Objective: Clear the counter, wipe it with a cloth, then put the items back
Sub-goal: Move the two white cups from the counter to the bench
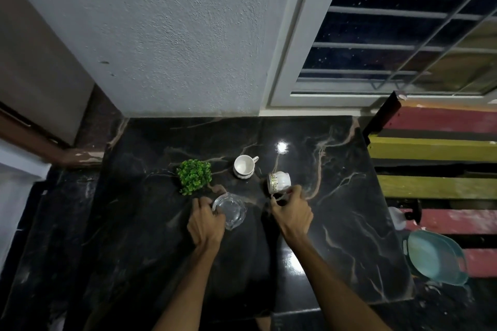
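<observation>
On the black marble counter (336, 209) my left hand (205, 222) grips the rim of a clear glass bowl (231, 208), which is tilted. My right hand (291, 209) holds a white cup with a gold-patterned rim (279, 181) by its handle; the cup is tipped on its side, mouth to the left, just above the counter. A second white cup (244, 166) stands upright behind them. A small green artificial plant (194, 176) sits to the left of that cup. No cloth is in view.
A grey textured wall rises behind the counter, with a barred window (403, 35) to the right. A teal plastic basin (435, 258) lies beyond the counter's right edge, below striped steps. A brown ledge (40, 140) is at left.
</observation>
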